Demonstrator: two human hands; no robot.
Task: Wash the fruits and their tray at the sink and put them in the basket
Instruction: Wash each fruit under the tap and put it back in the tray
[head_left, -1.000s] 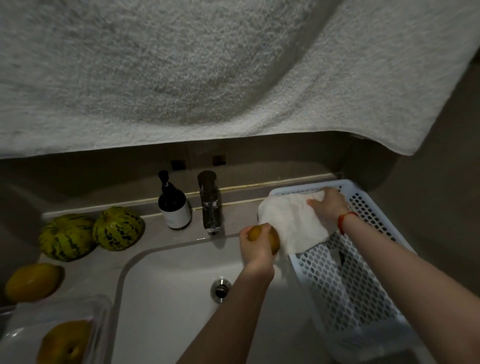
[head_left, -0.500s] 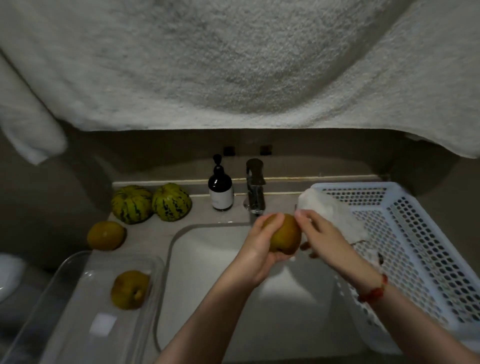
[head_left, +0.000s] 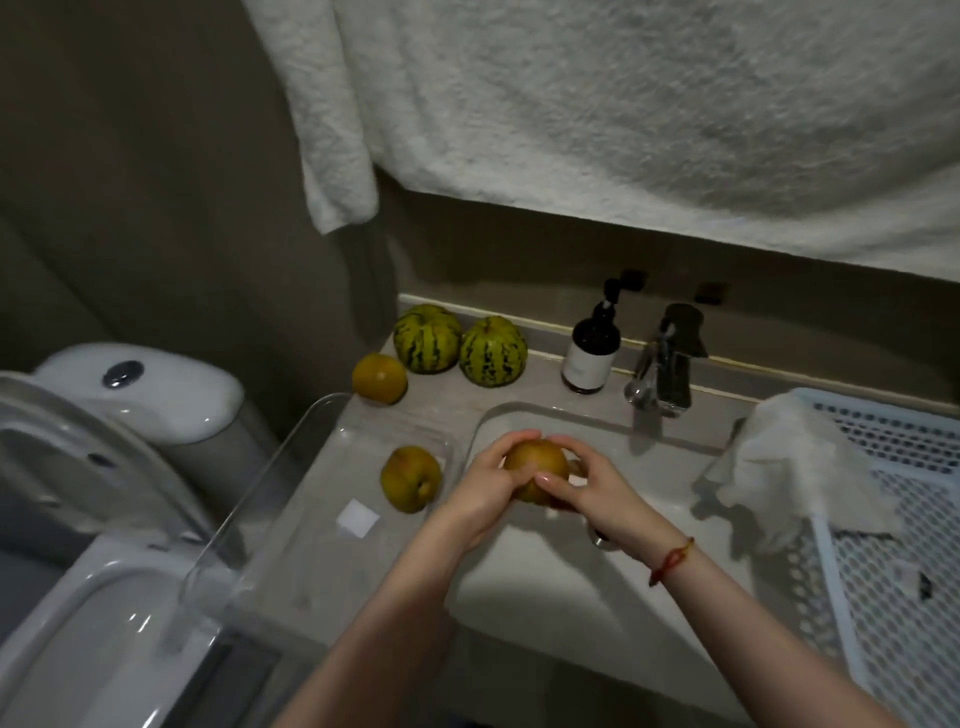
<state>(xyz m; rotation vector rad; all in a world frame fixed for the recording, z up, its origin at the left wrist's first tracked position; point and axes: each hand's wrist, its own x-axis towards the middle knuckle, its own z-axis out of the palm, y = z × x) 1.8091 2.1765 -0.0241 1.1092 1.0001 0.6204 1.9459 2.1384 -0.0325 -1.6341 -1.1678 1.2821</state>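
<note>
From the head view, I am cupping a brown pear (head_left: 537, 470) over the sink (head_left: 597, 587), my left hand (head_left: 485, 491) curled under it and my right hand (head_left: 592, 491) wrapped over its top, both in a firm grip. A moment ago my right hand was at the cloth (head_left: 789, 467) on the basket (head_left: 893, 571); now it is joining the fruit (no water visibly running from the tap (head_left: 667, 364)). Drying or rubbing seems underway. Another pear (head_left: 410, 478) is waiting in the clear tray (head_left: 291, 499) on the counter (head_left: 540, 387).
</note>
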